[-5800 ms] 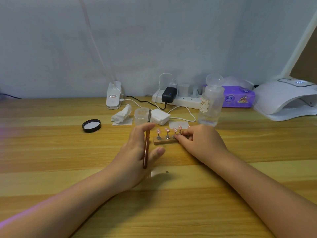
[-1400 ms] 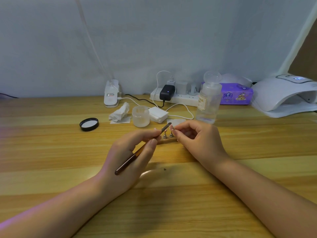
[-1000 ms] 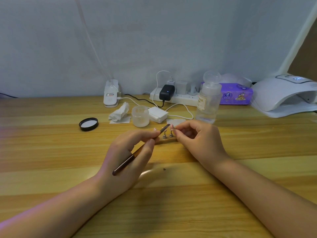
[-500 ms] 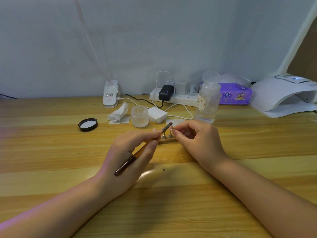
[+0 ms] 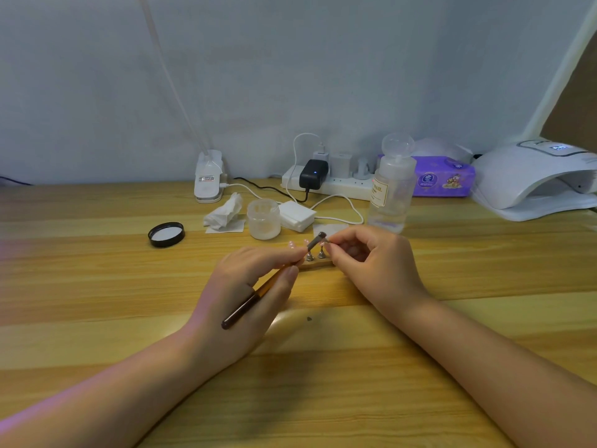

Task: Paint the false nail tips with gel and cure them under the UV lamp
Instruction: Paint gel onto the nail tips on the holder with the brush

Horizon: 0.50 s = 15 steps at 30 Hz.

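On the table point(image 5: 97, 286) at the left I see a black lid point(image 5: 166, 234) lying flat, then a crumpled tissue point(image 5: 224, 211) and an open frosted jar point(image 5: 263, 219). My left hand point(image 5: 245, 295) grips the brush point(image 5: 268, 284) between thumb and fingertips; its long axis runs diagonally, the dark butt end low and toward me over the back of the hand, the grey tip up and away to the right. That tip sits just at the nail tip point(image 5: 324, 243) that my right hand point(image 5: 374, 270) pinches between thumb and forefinger, the other fingers curled. The nail tip is tiny and pale pink; I cannot tell whether the bristles touch it. Between the two hands, just under the brush tip, the wooden stand point(image 5: 315, 263) lies on the table with two small metal holders showing on it and pink tips at its left, partly hidden by my fingers. Further right stand a clear pump bottle point(image 5: 392, 189) and, at the far edge, the white UV lamp point(image 5: 529, 179).
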### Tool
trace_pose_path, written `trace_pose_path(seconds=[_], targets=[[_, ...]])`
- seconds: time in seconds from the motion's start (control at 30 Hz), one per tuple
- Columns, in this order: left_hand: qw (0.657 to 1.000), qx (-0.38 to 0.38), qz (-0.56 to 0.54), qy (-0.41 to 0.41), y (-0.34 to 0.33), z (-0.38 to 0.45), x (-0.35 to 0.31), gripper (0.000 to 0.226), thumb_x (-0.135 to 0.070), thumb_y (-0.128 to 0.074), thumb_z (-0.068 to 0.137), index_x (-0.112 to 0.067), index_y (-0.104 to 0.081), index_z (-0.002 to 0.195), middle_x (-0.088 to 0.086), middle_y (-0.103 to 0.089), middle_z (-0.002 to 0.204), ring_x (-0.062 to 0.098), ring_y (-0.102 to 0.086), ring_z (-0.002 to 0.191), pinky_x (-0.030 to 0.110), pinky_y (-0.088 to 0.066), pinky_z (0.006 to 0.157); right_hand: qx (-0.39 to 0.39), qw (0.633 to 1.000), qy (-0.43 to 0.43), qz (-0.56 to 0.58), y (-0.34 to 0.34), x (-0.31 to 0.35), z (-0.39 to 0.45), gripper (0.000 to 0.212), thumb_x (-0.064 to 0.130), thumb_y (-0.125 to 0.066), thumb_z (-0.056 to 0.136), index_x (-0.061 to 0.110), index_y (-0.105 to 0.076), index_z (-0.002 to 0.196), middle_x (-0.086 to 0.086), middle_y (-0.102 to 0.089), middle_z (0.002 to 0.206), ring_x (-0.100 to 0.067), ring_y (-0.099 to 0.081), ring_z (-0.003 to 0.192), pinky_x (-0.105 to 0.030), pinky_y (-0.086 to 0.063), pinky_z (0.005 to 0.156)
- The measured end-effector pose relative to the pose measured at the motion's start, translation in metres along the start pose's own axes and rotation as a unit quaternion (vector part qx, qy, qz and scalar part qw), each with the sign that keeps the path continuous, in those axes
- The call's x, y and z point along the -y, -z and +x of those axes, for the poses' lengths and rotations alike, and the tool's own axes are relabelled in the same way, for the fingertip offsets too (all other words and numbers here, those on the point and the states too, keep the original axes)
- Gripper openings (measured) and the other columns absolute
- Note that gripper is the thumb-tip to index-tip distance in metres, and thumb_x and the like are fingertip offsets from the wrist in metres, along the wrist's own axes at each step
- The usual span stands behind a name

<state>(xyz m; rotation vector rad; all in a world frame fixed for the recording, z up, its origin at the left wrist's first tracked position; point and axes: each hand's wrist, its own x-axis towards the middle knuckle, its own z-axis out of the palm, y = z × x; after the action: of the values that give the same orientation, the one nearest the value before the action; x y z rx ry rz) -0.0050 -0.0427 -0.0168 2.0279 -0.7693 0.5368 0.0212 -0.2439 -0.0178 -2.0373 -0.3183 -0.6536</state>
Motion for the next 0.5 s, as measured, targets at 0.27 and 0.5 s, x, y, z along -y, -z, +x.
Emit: trace_pose_path(seconds=[0.27, 0.5], targets=[[1.000, -0.020, 0.001, -0.021, 0.0004, -0.0007, 0.0008, 0.028, -0.034, -0.053, 0.094, -0.032, -0.064, 0.119, -0.021, -0.069, 0.112, 0.002, -0.062, 0.111, 0.044, -0.048, 0.095, 0.002, 1.000, -0.008, 0.001, 0.0007, 0.0006, -0.0002, 0.007, 0.008, -0.073, 0.081, 0.015, -0.073, 0.083, 0.006, -0.068, 0.071, -0.007, -0.062, 0.068, -0.016, -0.051, 0.061], [0.999, -0.028, -0.018, 0.021, 0.0006, -0.0007, 0.0036, 0.029, -0.039, -0.051, 0.090, -0.033, -0.069, 0.111, -0.019, -0.071, 0.105, 0.005, -0.064, 0.107, 0.034, -0.049, 0.093, 0.003, 1.000, -0.015, 0.005, 0.0011, 0.0008, 0.0001, 0.009, 0.008, -0.073, 0.081, 0.017, -0.073, 0.083, 0.005, -0.069, 0.072, -0.007, -0.062, 0.067, -0.016, -0.051, 0.061]])
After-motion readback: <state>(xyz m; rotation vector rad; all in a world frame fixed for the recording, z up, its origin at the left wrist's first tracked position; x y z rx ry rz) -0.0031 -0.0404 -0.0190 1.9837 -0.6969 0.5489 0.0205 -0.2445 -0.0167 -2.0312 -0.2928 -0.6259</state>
